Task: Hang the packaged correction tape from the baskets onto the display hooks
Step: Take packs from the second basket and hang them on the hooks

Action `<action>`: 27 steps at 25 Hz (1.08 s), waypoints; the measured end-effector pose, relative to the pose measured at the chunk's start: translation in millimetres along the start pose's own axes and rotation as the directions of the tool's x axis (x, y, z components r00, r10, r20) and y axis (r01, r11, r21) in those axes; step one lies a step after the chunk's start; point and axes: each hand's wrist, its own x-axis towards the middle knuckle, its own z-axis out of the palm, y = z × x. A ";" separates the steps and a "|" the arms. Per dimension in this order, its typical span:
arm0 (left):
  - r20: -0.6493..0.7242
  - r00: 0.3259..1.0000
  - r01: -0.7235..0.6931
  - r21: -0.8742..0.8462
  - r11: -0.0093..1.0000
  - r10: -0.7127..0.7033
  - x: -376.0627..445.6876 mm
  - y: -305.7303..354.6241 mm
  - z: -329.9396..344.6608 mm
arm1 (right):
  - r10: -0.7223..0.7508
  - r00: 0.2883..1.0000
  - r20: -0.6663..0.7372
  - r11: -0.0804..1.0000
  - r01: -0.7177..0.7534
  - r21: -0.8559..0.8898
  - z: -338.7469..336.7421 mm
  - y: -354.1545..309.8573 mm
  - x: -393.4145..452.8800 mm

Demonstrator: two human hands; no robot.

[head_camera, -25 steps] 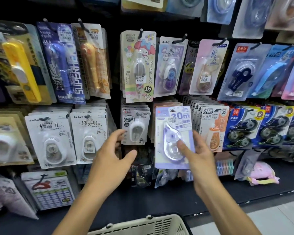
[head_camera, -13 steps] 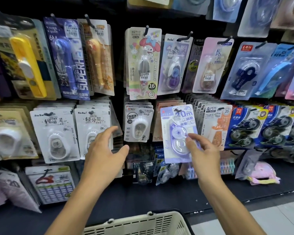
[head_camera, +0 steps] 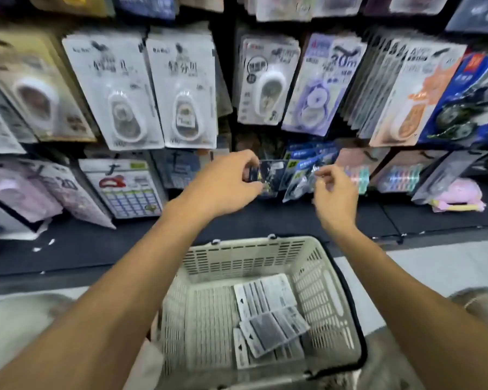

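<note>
Two bare hands reach over a cream slotted plastic shopping basket [head_camera: 316, 266] toward the lowest row of hooks on the dark display wall [head_camera: 226, 80]. Principal risk: the remaining packaged correction tapes [head_camera: 268, 319], flat white-backed blister cards, lie face down near the basket's right wall, and neither hand is on them, so attention given to the crowded lower row could dislodge a neighbouring pack from its hook; the overlapping blue-topped clear bags [head_camera: 304, 175] hang loosely and would probably slide off if tugged sideways. A second risk is mis-sorting, since the lilac "30m" correction tape card [head_camera: 319, 94] hangs on the middle row just beside a white-cased pack [head_camera: 268, 85] of similar size (motion blur hides most print). Pose: the left hand [head_camera: 223, 184] is extended with its wrist level, its thumb and curled fingers pinching a small dark glossy packet [head_camera: 268, 175] at its left edge. The right hand [head_camera: 333, 192] is raised beside the bags with fingers loosely curled; whether they pinch a bag's edge cannot be told.
</note>
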 end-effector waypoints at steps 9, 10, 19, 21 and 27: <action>0.656 0.557 0.397 0.328 0.857 -0.509 -102.6 -157.6 231.8 | 0.508 0.164 0.846 0.748 0.403 -0.528 52.2 182.0 -170.4; 0.656 0.529 0.459 0.313 0.832 -0.538 -110.4 -164.6 254.3 | 0.487 0.159 0.859 0.743 0.442 -0.503 58.2 195.0 -178.6; 0.648 0.337 0.911 -0.407 0.064 -0.683 -108.1 -167.9 380.4 | 0.300 0.381 0.874 0.573 0.661 -0.485 152.3 247.2 -169.5; 0.689 0.307 0.910 -0.415 -0.010 -0.656 -97.4 -164.0 386.3 | 0.269 0.420 0.866 0.579 0.648 -0.495 157.5 246.3 -164.3; 0.642 0.299 0.862 -0.499 -0.088 -0.706 -76.2 -151.2 368.7 | 0.213 0.483 0.849 0.717 0.513 -0.472 136.5 217.2 -138.2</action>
